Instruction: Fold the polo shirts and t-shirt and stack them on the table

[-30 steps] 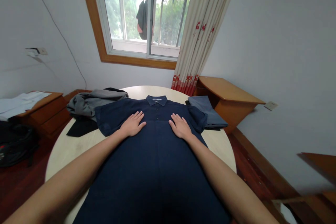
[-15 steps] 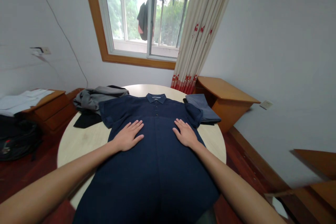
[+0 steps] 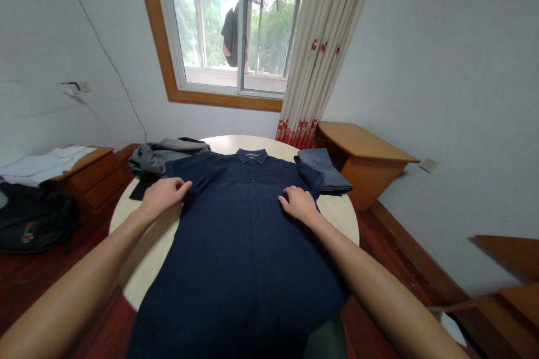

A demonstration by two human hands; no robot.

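A navy short-sleeved shirt (image 3: 227, 235) with a collar and buttoned placket lies spread face up on a round pale table (image 3: 143, 252), its lower end hanging over the near edge. At the shirt's left sleeve, my left hand (image 3: 165, 195) is closed, thumb and bent fingers pinching the sleeve's lower edge, which creases there. My right hand (image 3: 298, 203) rests on the right chest of the shirt, fingers slightly bent and the thumb apart from them. Its fingertips touch the cloth without gripping it.
Crumpled grey clothing (image 3: 158, 156) lies at the table's back left. Folded grey-blue garments (image 3: 324, 169) sit at the right edge. A wooden desk (image 3: 362, 146) stands behind them, beside the curtain (image 3: 322, 39). On the left are a drawer cabinet (image 3: 95, 174) and a black bag (image 3: 37, 221).
My left hand has moved left from the shirt's chest to the sleeve and closed there. My right hand has stayed near its spot, its fingers now more bent.
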